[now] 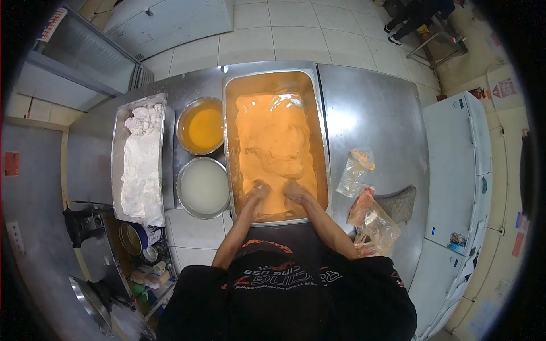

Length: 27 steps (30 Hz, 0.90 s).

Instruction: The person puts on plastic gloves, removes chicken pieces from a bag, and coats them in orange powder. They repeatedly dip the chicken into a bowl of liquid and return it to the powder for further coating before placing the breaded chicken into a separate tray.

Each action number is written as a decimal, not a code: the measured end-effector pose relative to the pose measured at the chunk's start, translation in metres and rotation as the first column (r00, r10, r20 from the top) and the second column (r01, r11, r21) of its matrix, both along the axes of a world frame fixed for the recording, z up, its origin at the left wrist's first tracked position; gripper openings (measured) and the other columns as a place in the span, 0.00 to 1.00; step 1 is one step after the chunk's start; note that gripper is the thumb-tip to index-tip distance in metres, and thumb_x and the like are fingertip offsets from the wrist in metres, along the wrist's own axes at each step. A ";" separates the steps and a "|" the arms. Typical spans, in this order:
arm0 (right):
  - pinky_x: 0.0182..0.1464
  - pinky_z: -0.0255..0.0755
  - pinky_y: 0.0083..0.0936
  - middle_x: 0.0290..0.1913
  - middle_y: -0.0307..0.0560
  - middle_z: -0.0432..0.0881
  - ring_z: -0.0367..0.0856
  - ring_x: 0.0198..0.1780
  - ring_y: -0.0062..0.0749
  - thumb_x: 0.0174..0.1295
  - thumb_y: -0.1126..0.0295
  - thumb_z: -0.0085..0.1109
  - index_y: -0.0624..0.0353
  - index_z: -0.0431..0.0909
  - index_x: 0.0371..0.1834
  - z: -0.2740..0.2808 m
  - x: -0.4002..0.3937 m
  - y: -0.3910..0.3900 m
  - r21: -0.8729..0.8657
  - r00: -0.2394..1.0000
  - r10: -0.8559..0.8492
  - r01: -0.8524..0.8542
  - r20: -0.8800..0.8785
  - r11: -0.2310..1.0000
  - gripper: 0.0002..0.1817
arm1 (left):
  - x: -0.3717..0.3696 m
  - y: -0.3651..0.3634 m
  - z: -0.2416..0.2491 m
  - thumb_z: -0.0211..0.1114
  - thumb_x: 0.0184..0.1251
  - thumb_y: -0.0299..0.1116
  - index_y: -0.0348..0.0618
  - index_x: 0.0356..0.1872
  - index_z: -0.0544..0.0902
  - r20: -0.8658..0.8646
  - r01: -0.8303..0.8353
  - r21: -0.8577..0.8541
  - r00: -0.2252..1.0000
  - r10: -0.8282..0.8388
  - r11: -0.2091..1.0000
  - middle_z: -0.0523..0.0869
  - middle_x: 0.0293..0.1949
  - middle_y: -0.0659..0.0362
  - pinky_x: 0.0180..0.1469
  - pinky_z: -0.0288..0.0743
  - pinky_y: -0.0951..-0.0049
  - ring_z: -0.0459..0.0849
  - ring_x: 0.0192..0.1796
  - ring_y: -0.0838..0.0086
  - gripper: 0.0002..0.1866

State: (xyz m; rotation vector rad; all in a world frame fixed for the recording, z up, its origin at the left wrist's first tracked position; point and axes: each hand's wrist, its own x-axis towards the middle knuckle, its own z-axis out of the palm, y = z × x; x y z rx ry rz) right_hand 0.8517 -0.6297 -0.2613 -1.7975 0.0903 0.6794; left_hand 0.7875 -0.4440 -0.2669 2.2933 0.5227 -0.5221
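A deep rectangular metal tray (pixel 228 142) holds a thick mass of orange powder or breading mix (pixel 273 131), heaped and cracked across its middle. My left hand (pixel 259 191) is at the near end of this mass, towards the left. My right hand (pixel 295 192) is a short way to its right, also in the orange mass. Both hands are smeared by motion and their fingers are partly buried, so I cannot see whether they grip anything. Left of the tray stand a round bowl of orange-yellow liquid (pixel 206 128) and a round bowl of cloudy whitish liquid (pixel 203 187).
A long metal tray of white flour (pixel 142 165), with pale lumps at its far end, stands at the left. On the steel table (pixel 375 102) to the right lie plastic bags (pixel 375 224) and a grey cloth (pixel 398 203). A person (pixel 412 20) is at the far right.
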 end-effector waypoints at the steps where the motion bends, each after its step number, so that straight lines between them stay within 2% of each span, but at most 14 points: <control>1: 0.21 0.63 0.31 0.15 0.39 0.66 0.66 0.19 0.30 0.57 0.63 0.56 0.54 0.66 0.13 -0.014 -0.006 0.007 0.017 0.998 -0.039 0.038 0.052 0.999 0.18 | 0.014 -0.005 0.018 0.49 0.62 0.40 0.36 0.49 0.76 0.012 -0.009 0.008 1.000 0.009 1.000 0.77 0.48 0.47 0.56 0.67 0.57 0.75 0.52 0.57 0.20; 2: 0.22 0.64 0.32 0.15 0.39 0.65 0.67 0.19 0.32 0.56 0.62 0.58 0.54 0.65 0.12 -0.020 -0.002 0.012 0.040 0.991 -0.079 0.075 0.108 0.996 0.18 | 0.032 -0.006 0.033 0.48 0.62 0.38 0.36 0.45 0.78 0.029 -0.018 0.019 0.999 0.018 1.000 0.77 0.48 0.45 0.55 0.68 0.55 0.76 0.52 0.53 0.19; 4: 0.31 0.68 0.24 0.26 0.44 0.74 0.72 0.30 0.26 0.59 0.65 0.53 0.61 0.73 0.32 0.011 0.041 0.000 -0.535 0.848 0.466 -0.279 0.253 0.797 0.09 | 0.048 0.011 0.022 0.48 0.60 0.40 0.34 0.40 0.80 0.208 0.086 0.190 0.970 -0.126 0.978 0.77 0.48 0.41 0.55 0.68 0.50 0.75 0.52 0.47 0.19; 7: 0.46 0.71 0.26 0.43 0.54 0.78 0.76 0.47 0.32 0.54 0.57 0.62 0.64 0.71 0.51 0.096 0.096 0.008 -0.406 0.965 0.259 -0.222 0.037 0.887 0.26 | 0.084 0.031 0.004 0.50 0.59 0.44 0.32 0.43 0.79 0.403 0.032 0.522 0.872 -0.279 0.853 0.74 0.54 0.39 0.57 0.66 0.50 0.72 0.57 0.45 0.23; 9: 0.57 0.66 0.32 0.54 0.61 0.74 0.72 0.58 0.42 0.51 0.49 0.63 0.65 0.66 0.59 0.091 0.120 0.021 -0.735 0.890 0.367 -0.055 0.271 0.676 0.38 | 0.133 0.037 0.021 0.51 0.59 0.46 0.32 0.46 0.78 0.479 -0.136 0.646 0.839 -0.260 0.751 0.71 0.58 0.37 0.59 0.66 0.52 0.71 0.60 0.47 0.25; 10: 0.61 0.65 0.34 0.57 0.63 0.72 0.70 0.61 0.45 0.50 0.46 0.64 0.65 0.65 0.61 0.084 0.131 0.028 -0.813 0.847 0.417 0.031 0.330 0.581 0.42 | 0.156 0.041 0.045 0.50 0.60 0.46 0.31 0.51 0.76 0.194 0.093 0.501 0.957 -0.216 0.860 0.67 0.62 0.37 0.62 0.64 0.55 0.67 0.64 0.49 0.27; 11: 0.63 0.62 0.37 0.61 0.63 0.69 0.67 0.63 0.48 0.48 0.41 0.62 0.65 0.63 0.63 0.072 0.138 0.038 -0.691 0.851 0.337 0.042 0.404 0.722 0.46 | 0.169 0.044 0.058 0.50 0.61 0.47 0.31 0.55 0.73 -0.115 0.259 0.264 0.965 -0.236 0.929 0.62 0.65 0.36 0.64 0.63 0.58 0.64 0.67 0.51 0.29; 14: 0.66 0.59 0.37 0.64 0.63 0.66 0.62 0.67 0.50 0.45 0.34 0.61 0.66 0.63 0.63 0.048 0.151 0.041 -0.603 0.845 0.406 -0.129 0.349 0.787 0.51 | 0.162 0.031 0.012 0.49 0.61 0.48 0.33 0.64 0.64 0.129 -0.040 0.199 0.992 0.015 0.979 0.57 0.69 0.38 0.67 0.60 0.58 0.61 0.70 0.53 0.35; 16: 0.67 0.59 0.34 0.65 0.62 0.65 0.59 0.69 0.49 0.43 0.32 0.61 0.67 0.64 0.62 0.062 0.168 0.038 -0.629 0.808 0.542 -0.301 0.231 0.717 0.53 | 0.138 0.033 0.032 0.50 0.61 0.47 0.34 0.64 0.64 0.063 0.057 0.201 0.996 -0.071 0.978 0.63 0.66 0.41 0.66 0.61 0.59 0.65 0.67 0.53 0.34; 18: 0.66 0.59 0.35 0.61 0.62 0.69 0.61 0.67 0.49 0.40 0.26 0.59 0.68 0.66 0.60 0.119 0.200 0.030 -0.578 0.443 0.881 -0.767 -0.167 0.277 0.57 | 0.141 0.047 0.078 0.50 0.62 0.46 0.36 0.64 0.64 -0.005 0.161 0.197 0.987 -0.164 0.967 0.68 0.64 0.44 0.65 0.63 0.61 0.69 0.64 0.52 0.32; 21: 0.67 0.56 0.35 0.61 0.63 0.70 0.60 0.68 0.50 0.37 0.23 0.56 0.68 0.66 0.61 0.066 0.223 0.063 -0.762 0.583 0.805 -0.570 -0.111 0.308 0.60 | 0.169 0.064 0.120 0.57 0.56 0.50 0.35 0.69 0.55 -0.360 0.268 -0.349 0.846 -0.392 0.898 0.59 0.69 0.42 0.70 0.54 0.60 0.59 0.71 0.53 0.43; 23: 0.69 0.53 0.37 0.62 0.65 0.68 0.58 0.69 0.51 0.35 0.20 0.54 0.68 0.64 0.63 -0.001 0.205 0.090 -0.917 0.699 0.715 -0.293 -0.012 0.270 0.63 | 0.182 0.056 0.094 0.60 0.56 0.49 0.35 0.62 0.66 0.126 0.113 0.282 0.980 -0.153 0.953 0.66 0.65 0.42 0.71 0.52 0.61 0.61 0.70 0.54 0.36; 26: 0.71 0.46 0.44 0.69 0.68 0.56 0.52 0.71 0.55 0.35 0.19 0.51 0.66 0.54 0.69 0.010 0.178 0.094 -0.620 0.406 0.887 -0.644 0.219 0.448 0.67 | 0.195 0.062 0.118 0.53 0.63 0.47 0.37 0.60 0.69 -0.040 0.190 0.182 0.982 -0.186 0.965 0.67 0.65 0.42 0.71 0.52 0.55 0.62 0.69 0.55 0.29; 27: 0.71 0.46 0.44 0.69 0.68 0.56 0.52 0.71 0.55 0.35 0.19 0.51 0.66 0.54 0.69 0.031 0.185 0.084 -0.624 0.404 0.888 -0.642 0.219 0.446 0.67 | 0.180 0.062 0.071 0.50 0.65 0.47 0.39 0.63 0.66 -0.123 0.469 0.437 0.877 -0.465 0.768 0.66 0.66 0.43 0.70 0.52 0.53 0.62 0.69 0.55 0.30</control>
